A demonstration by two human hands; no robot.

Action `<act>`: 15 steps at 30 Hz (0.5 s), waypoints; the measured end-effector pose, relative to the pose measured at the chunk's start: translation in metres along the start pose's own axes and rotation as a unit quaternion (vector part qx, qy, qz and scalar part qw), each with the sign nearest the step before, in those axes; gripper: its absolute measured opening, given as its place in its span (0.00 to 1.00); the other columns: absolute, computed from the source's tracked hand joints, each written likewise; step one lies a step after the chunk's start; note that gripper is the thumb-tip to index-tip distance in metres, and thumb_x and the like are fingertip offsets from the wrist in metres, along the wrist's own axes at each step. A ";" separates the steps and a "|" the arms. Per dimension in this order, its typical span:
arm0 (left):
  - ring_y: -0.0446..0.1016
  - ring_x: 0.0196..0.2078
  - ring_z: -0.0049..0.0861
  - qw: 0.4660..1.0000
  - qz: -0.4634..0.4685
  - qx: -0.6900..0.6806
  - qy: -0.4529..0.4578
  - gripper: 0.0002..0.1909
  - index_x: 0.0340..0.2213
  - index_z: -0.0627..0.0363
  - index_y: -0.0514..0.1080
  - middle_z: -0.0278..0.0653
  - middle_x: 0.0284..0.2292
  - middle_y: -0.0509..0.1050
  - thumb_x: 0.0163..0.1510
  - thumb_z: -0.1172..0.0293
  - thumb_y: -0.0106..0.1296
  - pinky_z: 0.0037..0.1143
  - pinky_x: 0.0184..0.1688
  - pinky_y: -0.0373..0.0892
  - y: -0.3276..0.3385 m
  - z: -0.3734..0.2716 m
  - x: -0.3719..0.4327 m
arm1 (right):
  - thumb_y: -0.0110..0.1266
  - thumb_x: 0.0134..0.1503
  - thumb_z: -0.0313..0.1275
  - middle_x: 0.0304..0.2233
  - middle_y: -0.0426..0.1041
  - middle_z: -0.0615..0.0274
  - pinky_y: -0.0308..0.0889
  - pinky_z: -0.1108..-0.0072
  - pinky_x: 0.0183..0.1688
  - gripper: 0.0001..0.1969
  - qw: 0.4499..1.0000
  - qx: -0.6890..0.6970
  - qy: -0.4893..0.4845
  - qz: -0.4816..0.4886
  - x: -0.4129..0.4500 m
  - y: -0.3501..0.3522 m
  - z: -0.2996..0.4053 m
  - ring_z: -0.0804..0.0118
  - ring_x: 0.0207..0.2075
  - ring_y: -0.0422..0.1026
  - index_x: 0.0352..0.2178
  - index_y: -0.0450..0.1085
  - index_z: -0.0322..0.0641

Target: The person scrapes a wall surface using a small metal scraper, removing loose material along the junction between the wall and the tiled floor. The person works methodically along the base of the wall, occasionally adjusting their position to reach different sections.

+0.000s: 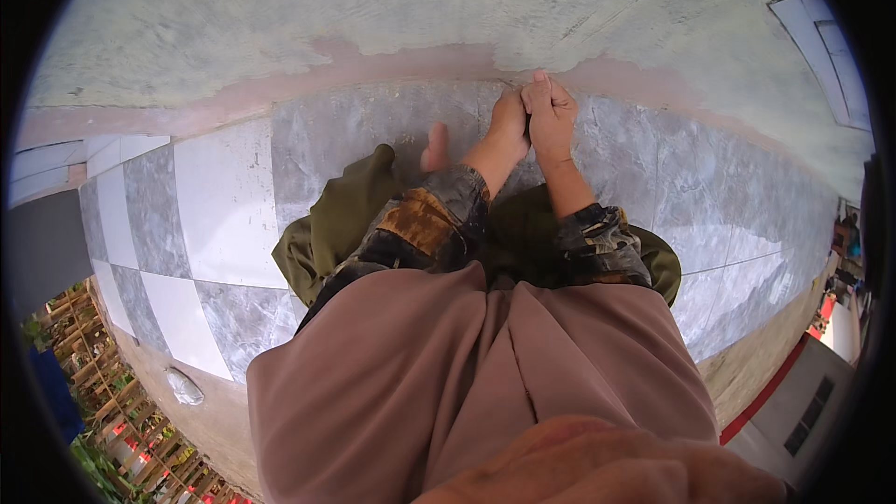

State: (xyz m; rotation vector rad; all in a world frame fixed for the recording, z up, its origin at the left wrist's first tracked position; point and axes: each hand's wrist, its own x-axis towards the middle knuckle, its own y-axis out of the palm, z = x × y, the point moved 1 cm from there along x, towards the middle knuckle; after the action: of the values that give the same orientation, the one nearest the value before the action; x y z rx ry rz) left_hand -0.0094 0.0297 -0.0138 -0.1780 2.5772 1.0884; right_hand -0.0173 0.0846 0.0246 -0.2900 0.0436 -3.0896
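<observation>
Both hands are stretched out in front of me, over the tiled floor near the foot of the wall. My left hand (511, 120) lies against my right hand (551, 112), with its fingers partly hidden behind it. The right hand's fingers are curled and its thumb points towards the wall. A narrow dark patch shows between the palms; I cannot tell whether it is an object or shadow. Patterned dark sleeves (420, 220) cover both forearms. One bare foot (437, 147) rests on the floor left of the hands, beside the olive-green trousers (350, 199).
A plastered wall (420, 0) with a worn pink lower band rises ahead. Grey marbled and white tiles (227, 210) spread around me. A crumpled plastic bag (184, 386) lies on the concrete edge at lower left, beside a bamboo fence (105, 392). A reddish-brown cloth garment (371, 378) covers my front.
</observation>
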 end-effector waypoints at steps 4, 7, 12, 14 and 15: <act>0.69 0.35 0.20 0.982 -0.024 -0.181 -0.046 0.10 0.33 0.59 0.67 0.33 0.31 0.68 0.59 0.65 0.41 0.22 0.38 0.67 0.008 -0.001 -0.002 | 0.43 0.61 0.30 0.16 0.59 0.73 0.52 0.84 0.23 0.19 0.996 0.054 -0.057 -0.047 0.002 -0.004 0.005 0.81 0.20 0.54 0.15 0.57 0.36; 0.69 0.36 0.21 0.984 -0.047 -0.168 -0.036 0.11 0.34 0.59 0.67 0.34 0.32 0.69 0.59 0.64 0.40 0.22 0.38 0.66 0.011 0.001 -0.003 | 0.43 0.62 0.30 0.15 0.59 0.71 0.53 0.84 0.24 0.20 0.990 0.092 -0.101 -0.036 0.002 -0.005 0.006 0.80 0.20 0.56 0.14 0.58 0.36; 0.68 0.37 0.21 0.983 -0.096 -0.143 -0.057 0.12 0.34 0.58 0.67 0.35 0.33 0.68 0.60 0.64 0.39 0.23 0.39 0.66 0.008 0.000 -0.002 | 0.42 0.62 0.32 0.15 0.59 0.70 0.54 0.83 0.25 0.20 0.988 0.145 -0.007 -0.052 0.000 0.001 0.000 0.78 0.20 0.56 0.15 0.59 0.37; 0.68 0.38 0.22 0.985 -0.075 -0.154 -0.033 0.12 0.34 0.59 0.67 0.36 0.34 0.68 0.60 0.64 0.38 0.23 0.40 0.66 0.011 -0.003 -0.006 | 0.42 0.62 0.32 0.15 0.59 0.70 0.54 0.83 0.25 0.21 0.988 0.139 -0.021 -0.061 0.000 0.002 0.001 0.78 0.21 0.56 0.15 0.59 0.36; 0.68 0.38 0.22 0.985 -0.041 -0.166 -0.028 0.12 0.34 0.59 0.67 0.36 0.34 0.68 0.60 0.64 0.38 0.24 0.40 0.66 0.015 -0.003 -0.008 | 0.42 0.62 0.32 0.15 0.59 0.69 0.54 0.83 0.25 0.21 0.988 0.137 -0.036 -0.067 -0.001 0.002 0.003 0.78 0.21 0.56 0.15 0.59 0.36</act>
State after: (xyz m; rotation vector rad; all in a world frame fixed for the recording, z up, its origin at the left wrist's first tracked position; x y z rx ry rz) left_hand -0.0062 0.0375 0.0011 -0.3245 2.3015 1.4628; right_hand -0.0162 0.0829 0.0270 -0.4060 -0.4168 -3.1575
